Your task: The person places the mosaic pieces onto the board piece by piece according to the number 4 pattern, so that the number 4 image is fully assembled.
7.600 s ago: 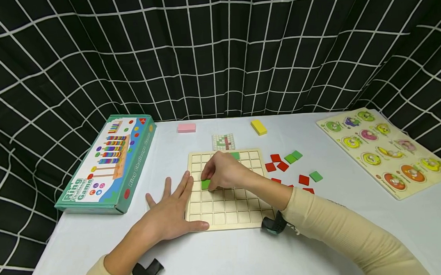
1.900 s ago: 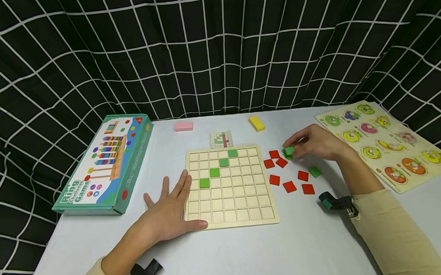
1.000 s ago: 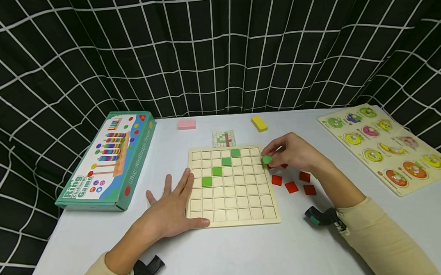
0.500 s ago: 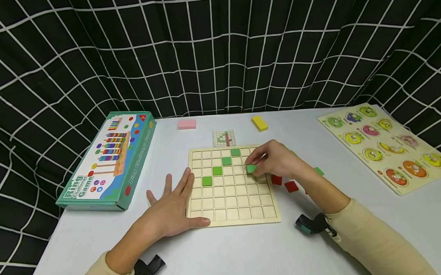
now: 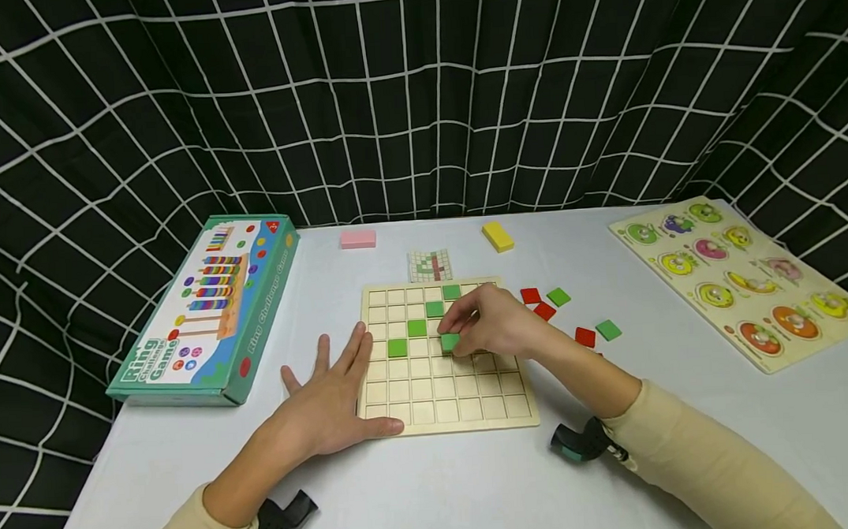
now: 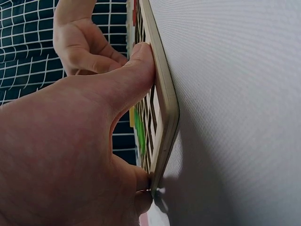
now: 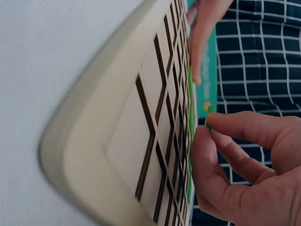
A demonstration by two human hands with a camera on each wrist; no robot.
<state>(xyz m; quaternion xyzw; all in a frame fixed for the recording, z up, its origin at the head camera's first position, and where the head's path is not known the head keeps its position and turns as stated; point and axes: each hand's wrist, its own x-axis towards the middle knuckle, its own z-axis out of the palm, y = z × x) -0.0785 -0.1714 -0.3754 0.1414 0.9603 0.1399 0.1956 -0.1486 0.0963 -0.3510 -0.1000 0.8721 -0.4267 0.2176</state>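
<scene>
The right hand (image 5: 493, 321) pinches a small, flat, square tile (image 5: 450, 342), bright green, just above the board (image 5: 447, 410) near its centre. Laid green tiles (image 5: 416, 328) step diagonally from the board's 12 to its 9 o'clock. The left hand (image 5: 324, 411) lies spread, grasping nothing, touching the board from 7 to 9. The right forearm (image 5: 588, 372) enters from 4, hiding some cells. Red tiles (image 5: 586, 336) and loose green tiles (image 5: 608, 330) lie at 2 to 3, card (image 5: 429, 266) at 12, pink block (image 5: 358, 240) at 11, yellow block (image 5: 497, 237) at 1, box (image 5: 206, 321) past 9, fruit puzzle (image 5: 749, 312) beyond 3.

The left hand (image 5: 325, 415) lies splayed — the right hand (image 5: 494, 322) pinches, bent inward.
</scene>
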